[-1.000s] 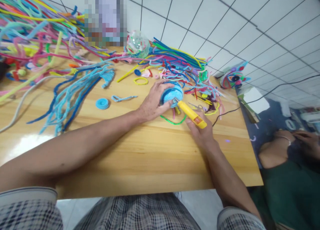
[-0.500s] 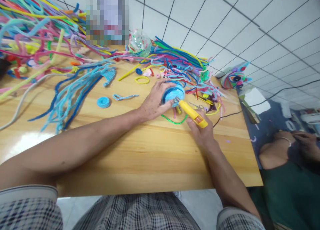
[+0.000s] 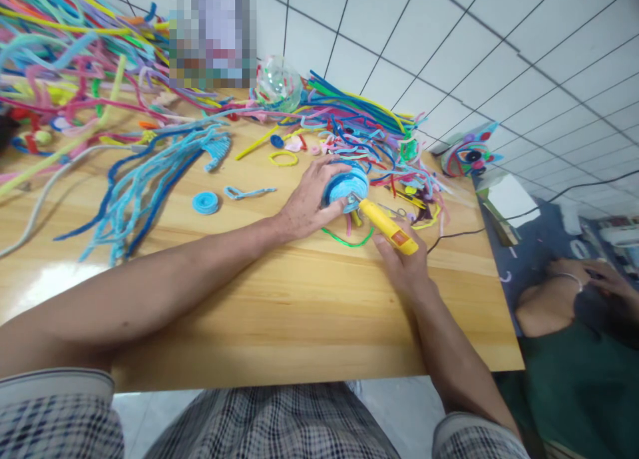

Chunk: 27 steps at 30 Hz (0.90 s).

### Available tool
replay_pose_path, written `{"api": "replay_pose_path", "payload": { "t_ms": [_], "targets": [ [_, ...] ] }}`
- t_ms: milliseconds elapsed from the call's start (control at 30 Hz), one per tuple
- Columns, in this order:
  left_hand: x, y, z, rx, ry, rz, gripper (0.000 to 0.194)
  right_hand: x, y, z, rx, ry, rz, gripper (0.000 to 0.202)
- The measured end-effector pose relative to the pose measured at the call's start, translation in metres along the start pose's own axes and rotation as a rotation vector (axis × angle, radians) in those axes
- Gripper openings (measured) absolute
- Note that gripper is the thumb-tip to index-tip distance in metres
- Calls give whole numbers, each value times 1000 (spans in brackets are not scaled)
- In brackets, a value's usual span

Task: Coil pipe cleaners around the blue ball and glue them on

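Observation:
My left hand (image 3: 315,196) is closed around a round blue piece coiled from pipe cleaners (image 3: 349,185), light blue with a darker band, at the middle of the table. In my right hand (image 3: 405,254) is a yellow glue gun (image 3: 387,225). Its nozzle points at the lower face of the coiled piece, close to my left thumb; I cannot tell whether it touches. A curved green pipe cleaner (image 3: 349,243) lies under the hands. To the left are a small blue coil (image 3: 205,203) and a bent light-blue pipe cleaner (image 3: 248,192).
Blue pipe cleaners (image 3: 150,179) spread over the table (image 3: 279,312) at left, beside a large multicoloured heap (image 3: 74,53). A clear ball (image 3: 278,85) stands at the back. Small scissors (image 3: 398,213) lie behind the glue gun. A dark cord (image 3: 462,232) crosses the right edge, near a seated person (image 3: 579,372).
The glue gun and my right hand have shifted very slightly to the right. My left hand still holds the coiled piece in the same place. The person at right has moved a little.

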<state>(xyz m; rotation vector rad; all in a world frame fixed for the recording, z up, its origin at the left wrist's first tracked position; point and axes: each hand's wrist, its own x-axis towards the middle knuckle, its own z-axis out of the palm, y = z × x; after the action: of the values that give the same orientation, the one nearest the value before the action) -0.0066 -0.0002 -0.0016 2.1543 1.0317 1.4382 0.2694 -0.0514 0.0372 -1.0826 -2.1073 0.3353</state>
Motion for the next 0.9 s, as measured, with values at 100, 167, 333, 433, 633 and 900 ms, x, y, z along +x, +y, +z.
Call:
{"api": "replay_pose_path", "payload": {
  "t_ms": [100, 167, 333, 433, 633, 900],
  "targets": [
    [0, 0, 0, -4, 0, 3, 56, 1, -1, 1, 10, -9, -7, 21],
    [0, 0, 0, -1, -2, 5, 56, 1, -2, 1, 16, -13, 3, 21],
    [0, -2, 1, 17, 12, 14, 54, 1, -4, 1, 12, -33, 64, 19],
    [0, -1, 1, 21, 12, 6, 55, 1, -5, 1, 17, -34, 79, 18],
    [1, 1, 0, -4, 0, -11, 58, 1, -3, 0, 5, -28, 77, 19],
    [1, -1, 0, -8, -13, -42, 61, -3, -1, -3, 14, -5, 95, 23]
  ]
}}
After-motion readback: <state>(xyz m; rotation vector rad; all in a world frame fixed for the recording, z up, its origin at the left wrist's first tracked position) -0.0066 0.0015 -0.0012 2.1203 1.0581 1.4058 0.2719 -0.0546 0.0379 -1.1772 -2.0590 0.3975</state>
